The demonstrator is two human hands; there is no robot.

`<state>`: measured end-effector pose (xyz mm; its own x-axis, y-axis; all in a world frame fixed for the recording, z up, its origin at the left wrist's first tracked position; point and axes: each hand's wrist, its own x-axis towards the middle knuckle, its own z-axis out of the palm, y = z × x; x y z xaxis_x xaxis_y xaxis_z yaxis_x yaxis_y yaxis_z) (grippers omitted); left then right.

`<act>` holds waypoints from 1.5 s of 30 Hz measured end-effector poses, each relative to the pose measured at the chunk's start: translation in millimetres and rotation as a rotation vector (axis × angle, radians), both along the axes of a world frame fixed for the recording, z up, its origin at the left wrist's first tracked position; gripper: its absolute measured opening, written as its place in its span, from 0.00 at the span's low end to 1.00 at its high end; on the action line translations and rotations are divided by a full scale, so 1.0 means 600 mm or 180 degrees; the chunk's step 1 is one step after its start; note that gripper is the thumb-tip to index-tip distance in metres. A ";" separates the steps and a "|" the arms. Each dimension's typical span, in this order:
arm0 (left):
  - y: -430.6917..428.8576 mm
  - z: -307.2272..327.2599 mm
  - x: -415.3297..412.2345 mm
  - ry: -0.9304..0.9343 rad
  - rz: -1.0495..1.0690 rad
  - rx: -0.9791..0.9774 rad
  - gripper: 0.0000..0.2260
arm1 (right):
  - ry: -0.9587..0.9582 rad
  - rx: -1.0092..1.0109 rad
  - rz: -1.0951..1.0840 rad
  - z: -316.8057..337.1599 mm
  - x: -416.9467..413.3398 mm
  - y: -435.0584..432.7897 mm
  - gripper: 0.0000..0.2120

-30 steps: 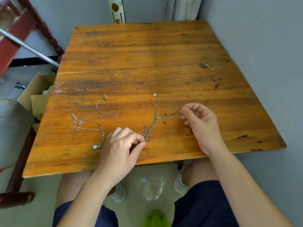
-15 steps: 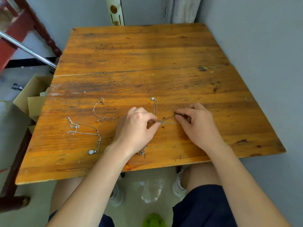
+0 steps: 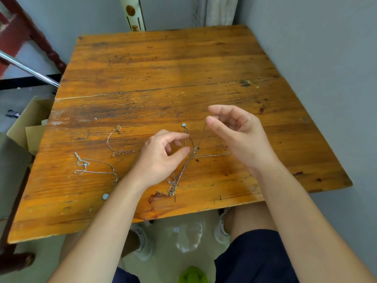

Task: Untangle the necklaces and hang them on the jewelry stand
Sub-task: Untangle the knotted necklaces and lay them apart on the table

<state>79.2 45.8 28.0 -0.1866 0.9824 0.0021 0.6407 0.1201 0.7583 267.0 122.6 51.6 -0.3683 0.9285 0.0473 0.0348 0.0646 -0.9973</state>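
Note:
A tangle of thin silver necklaces point(image 3: 194, 150) lies on the wooden table point(image 3: 163, 64), with a pale pendant point(image 3: 184, 125) at its far end and clasp ends point(image 3: 170, 190) trailing toward me. My left hand point(image 3: 161, 158) pinches the tangle at its knot with thumb and forefinger. My right hand point(image 3: 236, 135) is raised above the table and pinches one fine strand that runs up from the knot. A rose-gold necklace point(image 3: 120, 152) and a silver necklace point(image 3: 91, 170) lie loose to the left. No jewelry stand is in view.
A grey wall runs along the table's right edge. Open cardboard boxes point(image 3: 26, 127) sit on the floor at the left, under a slanted metal pole point(image 3: 28, 70). A clear plastic bottle point(image 3: 189, 235) lies on the floor between my feet.
My left hand came up from the near edge to the knot. My right hand rose off the table, lifting one strand up from the tangle.

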 end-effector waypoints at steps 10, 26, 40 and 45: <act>0.019 0.005 0.019 -0.0703 0.0179 0.0276 0.04 | -0.0068 -0.0058 -0.0081 0.004 -0.002 0.006 0.14; -0.032 -0.010 -0.027 0.0463 0.1129 0.0158 0.03 | -0.1055 0.0761 0.0470 -0.064 -0.109 0.035 0.11; -0.034 -0.016 -0.015 0.0464 0.1363 0.0403 0.11 | -0.1927 0.2011 -0.0085 -0.090 -0.013 -0.003 0.12; -0.030 -0.009 -0.015 0.0657 0.0953 0.0385 0.05 | -0.2117 0.2132 -0.0158 -0.098 -0.008 -0.022 0.10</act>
